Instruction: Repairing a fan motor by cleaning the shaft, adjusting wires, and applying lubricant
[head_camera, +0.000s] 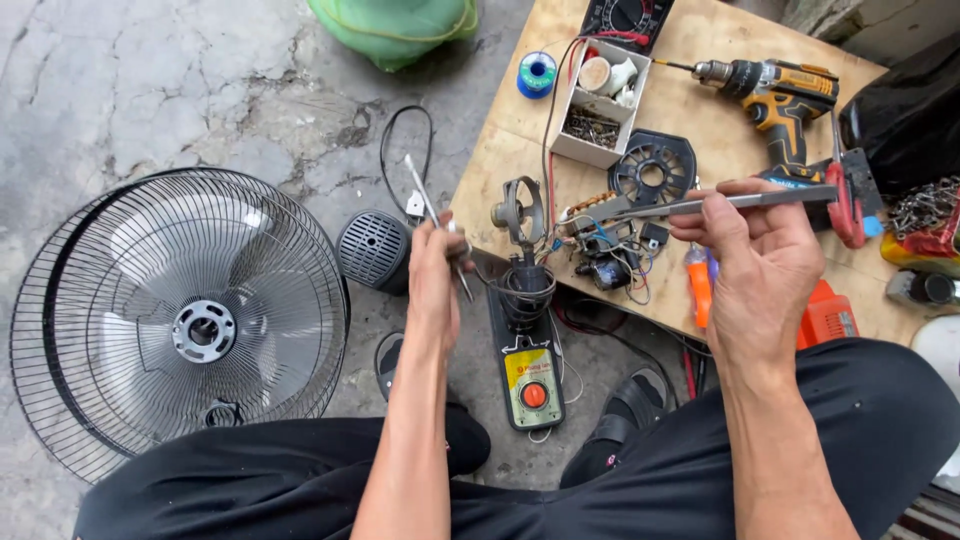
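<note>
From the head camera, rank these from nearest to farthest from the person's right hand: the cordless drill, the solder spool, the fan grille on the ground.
Measured from the right hand:
1. Cordless drill, on the wooden board just beyond the hand.
2. Solder spool, at the board's far left edge.
3. Fan grille, on the concrete far to the left, past the left hand.

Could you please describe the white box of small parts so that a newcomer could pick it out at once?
Start at the wooden board on the right. Near its far edge, left of the yellow drill, lies the white box. It alone is an open box, holding dark screws.
</note>
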